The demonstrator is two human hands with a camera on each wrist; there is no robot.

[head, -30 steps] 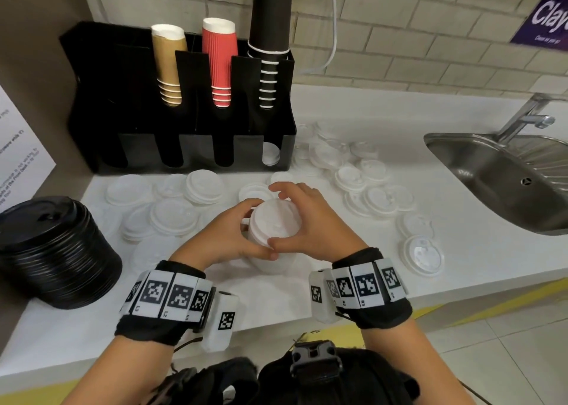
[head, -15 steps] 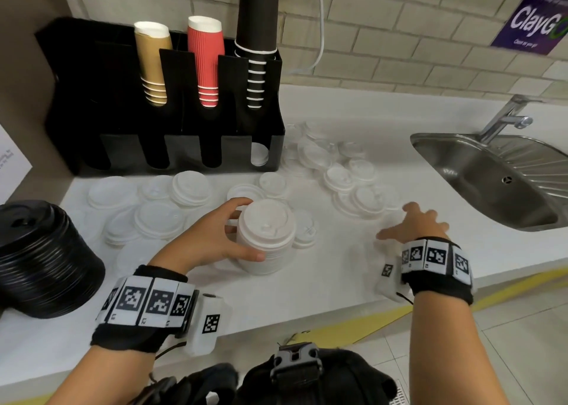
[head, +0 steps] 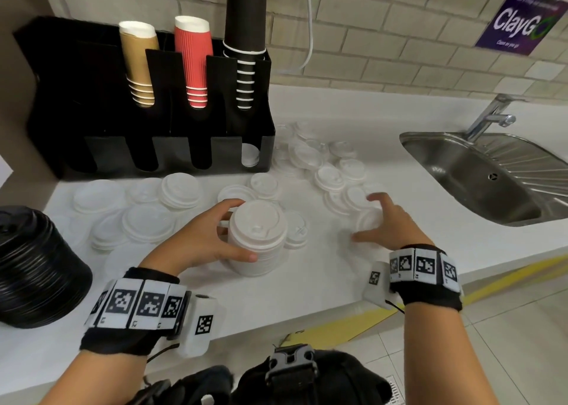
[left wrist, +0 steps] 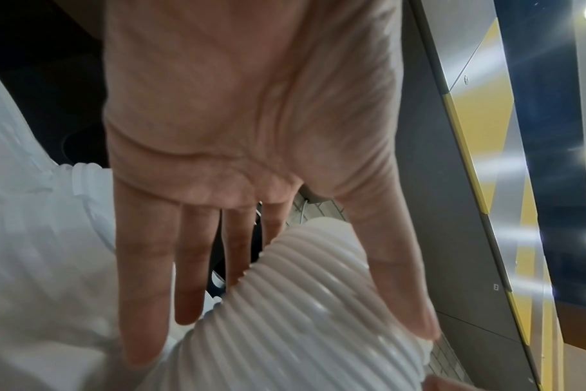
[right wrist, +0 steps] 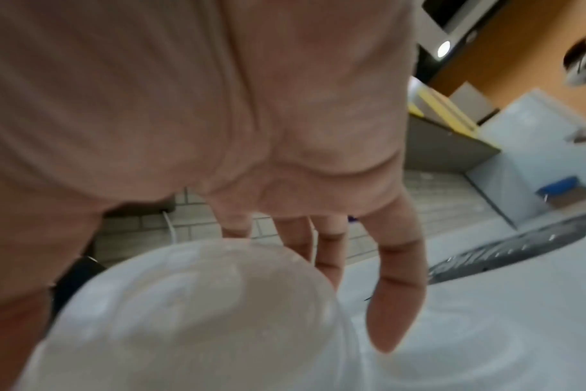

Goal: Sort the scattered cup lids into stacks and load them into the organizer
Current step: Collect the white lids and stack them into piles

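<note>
A tall stack of white lids point(head: 258, 238) stands upright on the white counter point(head: 307, 281); my left hand point(head: 242, 229) grips its side, thumb in front and fingers behind. The left wrist view shows the ribbed stack point(left wrist: 301, 304) between thumb and fingers of the left hand point(left wrist: 301, 325). To the right, my right hand point(head: 364, 217) curls over a single white lid point(head: 370, 223) and holds it between thumb and fingers. That lid point(right wrist: 191, 304) lies blurred under the palm of the right hand point(right wrist: 198, 277). The black organizer point(head: 147, 97) stands at the back left.
Loose white lids lie scattered left point(head: 181, 189) and right point(head: 330, 177) of the stack. A pile of black lids point(head: 33, 266) sits far left. Brown point(head: 138, 63), red point(head: 193, 60) and black cups point(head: 246, 35) fill the organizer's top. A steel sink point(head: 491, 174) is at right.
My right hand left the top of the stack, swung out to the right, and now curls round a single lid there. The left hand keeps its grip on the stack.
</note>
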